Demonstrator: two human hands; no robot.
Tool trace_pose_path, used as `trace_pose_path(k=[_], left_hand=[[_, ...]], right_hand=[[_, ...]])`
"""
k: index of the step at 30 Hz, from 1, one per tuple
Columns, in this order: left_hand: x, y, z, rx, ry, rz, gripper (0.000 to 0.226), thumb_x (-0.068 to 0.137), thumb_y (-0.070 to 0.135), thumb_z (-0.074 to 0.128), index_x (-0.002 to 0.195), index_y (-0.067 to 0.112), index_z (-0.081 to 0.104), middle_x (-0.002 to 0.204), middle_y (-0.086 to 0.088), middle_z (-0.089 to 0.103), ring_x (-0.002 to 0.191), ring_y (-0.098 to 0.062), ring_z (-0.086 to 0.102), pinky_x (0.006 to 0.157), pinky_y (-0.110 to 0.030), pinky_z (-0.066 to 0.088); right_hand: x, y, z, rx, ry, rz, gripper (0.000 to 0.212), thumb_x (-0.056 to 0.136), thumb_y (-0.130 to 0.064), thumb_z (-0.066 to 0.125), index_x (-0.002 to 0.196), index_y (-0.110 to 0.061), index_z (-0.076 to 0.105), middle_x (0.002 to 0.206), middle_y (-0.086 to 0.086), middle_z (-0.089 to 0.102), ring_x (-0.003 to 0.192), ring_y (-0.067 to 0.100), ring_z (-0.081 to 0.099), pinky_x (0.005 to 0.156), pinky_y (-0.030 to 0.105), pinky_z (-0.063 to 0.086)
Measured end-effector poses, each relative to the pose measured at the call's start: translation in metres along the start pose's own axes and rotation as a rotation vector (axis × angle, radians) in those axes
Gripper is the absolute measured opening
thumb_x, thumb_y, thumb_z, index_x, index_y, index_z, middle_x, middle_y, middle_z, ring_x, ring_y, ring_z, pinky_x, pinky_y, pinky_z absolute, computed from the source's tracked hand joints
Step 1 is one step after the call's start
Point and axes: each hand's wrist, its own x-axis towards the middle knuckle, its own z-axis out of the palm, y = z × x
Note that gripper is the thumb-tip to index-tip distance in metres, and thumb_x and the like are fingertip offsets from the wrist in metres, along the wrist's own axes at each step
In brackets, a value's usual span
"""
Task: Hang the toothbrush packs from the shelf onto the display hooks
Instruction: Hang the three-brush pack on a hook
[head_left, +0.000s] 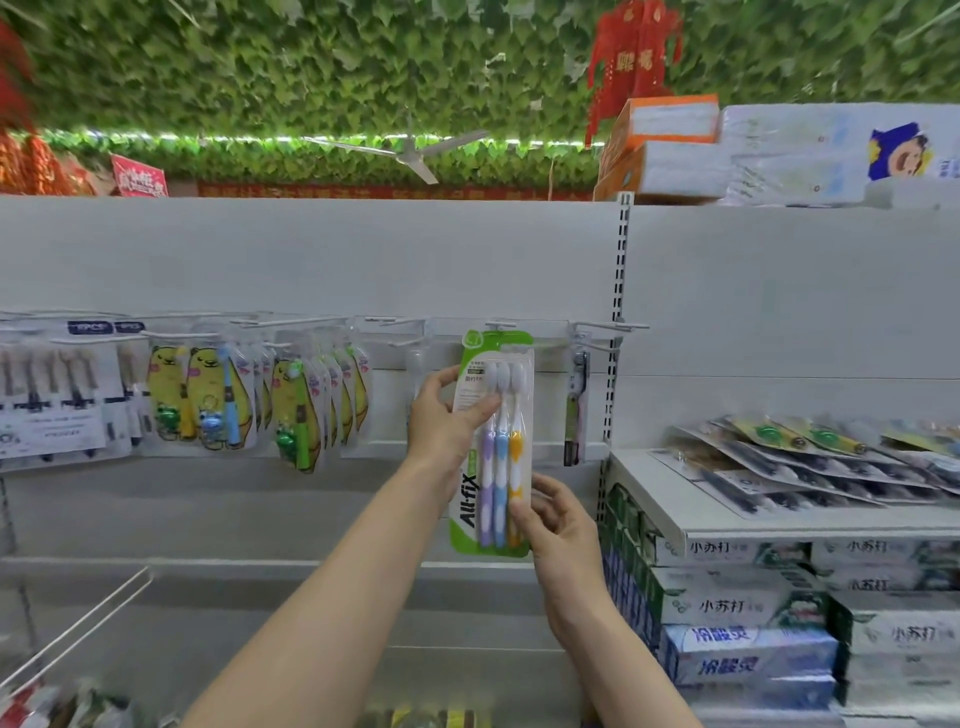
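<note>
Had the green three-brush pack (469, 503) upright in both grips: left hand (441, 421) pinching its upper side, right hand (563, 519) pinching the bottom corner. Its top sat at the hook (501, 326) above my left grip, can't tell if it was threaded. Hung packs (208, 395) off to the left looked done, but loose packs (810, 467) were left on the shelf (639, 467) right of my grip.

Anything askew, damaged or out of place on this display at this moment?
Nothing looks damaged or spilled. The only untidy spot is the shelf at right, where loose toothbrush packs lie flat in a slanted, overlapping heap. The green pack, held by the left hand and right hand, stands nearly upright at the display hooks.
</note>
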Motion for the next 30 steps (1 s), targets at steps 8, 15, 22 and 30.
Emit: trace_pose_path(k=[8, 15, 22, 30], left_hand=[[0.013, -0.017, -0.003, -0.062, -0.042, 0.043, 0.04, 0.078, 0.019, 0.082, 0.112, 0.024, 0.06, 0.102, -0.004, 0.075, 0.095, -0.024, 0.073, 0.09, -0.047, 0.057], [0.03, -0.021, -0.001, -0.063, 0.014, 0.038, 0.034, 0.079, 0.024, 0.08, 0.107, 0.018, 0.061, 0.099, -0.005, 0.075, 0.093, -0.026, 0.073, 0.085, -0.043, 0.059], [0.061, -0.036, 0.008, -0.053, 0.021, -0.032, 0.034, 0.082, 0.022, 0.079, 0.111, 0.016, 0.063, 0.098, -0.006, 0.074, 0.096, -0.032, 0.071, 0.088, -0.049, 0.057], [0.095, -0.053, 0.018, -0.058, 0.037, -0.055, 0.031, 0.083, 0.017, 0.078, 0.109, 0.018, 0.061, 0.099, -0.01, 0.073, 0.088, -0.028, 0.071, 0.08, -0.042, 0.059]], right_hand=[[0.017, 0.013, -0.002, -0.002, -0.022, -0.028, 0.022, 0.093, -0.011, 0.066, 0.112, -0.021, 0.065, 0.094, 0.001, 0.076, 0.083, 0.008, 0.071, 0.064, 0.016, 0.052], [0.037, 0.027, 0.003, 0.005, -0.015, -0.034, 0.024, 0.092, -0.004, 0.066, 0.113, -0.016, 0.065, 0.091, 0.004, 0.077, 0.08, 0.008, 0.071, 0.064, 0.016, 0.051], [0.073, 0.044, -0.001, -0.029, 0.001, 0.019, 0.023, 0.092, -0.007, 0.067, 0.112, -0.019, 0.065, 0.093, 0.005, 0.077, 0.085, 0.013, 0.072, 0.065, 0.017, 0.053], [0.123, 0.069, -0.005, -0.039, 0.037, 0.085, 0.028, 0.092, -0.01, 0.069, 0.118, -0.018, 0.063, 0.092, 0.005, 0.077, 0.087, 0.016, 0.072, 0.068, 0.02, 0.054]])
